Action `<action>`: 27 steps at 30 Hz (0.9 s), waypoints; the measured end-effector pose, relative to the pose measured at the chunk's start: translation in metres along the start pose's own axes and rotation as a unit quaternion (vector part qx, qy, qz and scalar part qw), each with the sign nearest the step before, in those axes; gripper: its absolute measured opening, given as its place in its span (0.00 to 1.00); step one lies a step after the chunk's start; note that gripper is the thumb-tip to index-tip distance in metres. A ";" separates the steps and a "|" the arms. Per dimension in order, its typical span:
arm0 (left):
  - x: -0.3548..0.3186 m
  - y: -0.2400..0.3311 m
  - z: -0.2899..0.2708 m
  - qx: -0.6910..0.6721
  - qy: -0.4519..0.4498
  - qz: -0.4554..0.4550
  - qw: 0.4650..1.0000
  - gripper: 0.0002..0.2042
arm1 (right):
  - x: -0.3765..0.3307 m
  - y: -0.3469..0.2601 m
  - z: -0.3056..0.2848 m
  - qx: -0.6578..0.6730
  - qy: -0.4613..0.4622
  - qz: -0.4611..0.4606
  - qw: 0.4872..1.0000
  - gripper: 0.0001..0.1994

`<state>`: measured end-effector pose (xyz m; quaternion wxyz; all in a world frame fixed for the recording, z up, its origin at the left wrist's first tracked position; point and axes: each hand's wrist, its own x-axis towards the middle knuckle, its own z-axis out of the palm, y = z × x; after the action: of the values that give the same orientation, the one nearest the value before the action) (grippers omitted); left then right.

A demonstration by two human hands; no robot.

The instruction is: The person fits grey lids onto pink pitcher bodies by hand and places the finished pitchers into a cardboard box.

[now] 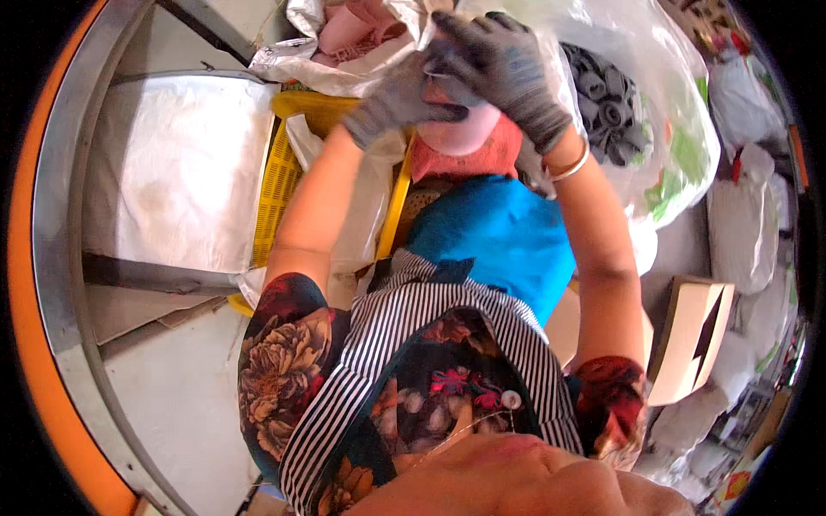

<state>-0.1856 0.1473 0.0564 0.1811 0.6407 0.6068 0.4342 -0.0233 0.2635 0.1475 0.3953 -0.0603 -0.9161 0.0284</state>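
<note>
Both my hands wear grey gloves and meet in front of me, above my lap. My left hand point(391, 101) is closed on a smooth pink rounded piece point(460, 136), its thumb stretched across the surface. From the other side, my right hand point(508, 77) bends its fingers over the piece's upper end. The gloves cover that end, and I cannot make out the piece's exact kind. Just below it lies a red cloth-like thing point(430, 163) against my blue-covered lap point(490, 228).
An open white sack point(297, 64) with pink pieces stands beyond my left hand. A clear plastic bag point(680, 112) of dark grey curled parts point(611, 103) is at the right. Yellow crates point(280, 193) stand left, beside a white-covered surface point(185, 172). A cardboard box point(688, 344) sits right.
</note>
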 end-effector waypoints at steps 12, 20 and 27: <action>0.061 0.089 0.034 0.433 0.034 0.068 0.898 0.26 | -0.152 0.063 -0.011 0.107 -0.024 0.436 0.893 0.22; -0.052 0.154 -0.081 0.308 0.004 0.124 0.943 0.15 | -0.158 0.051 0.039 -0.037 -0.284 0.050 0.957 0.16; -0.017 0.196 0.025 0.263 -0.055 0.273 0.924 0.18 | -0.274 0.021 -0.110 0.094 0.046 0.376 0.921 0.16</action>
<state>-0.0428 0.0996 0.1849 -0.0863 0.8290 0.4901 0.2553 0.2446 0.2486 0.0235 0.4013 -0.3644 -0.7998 0.2578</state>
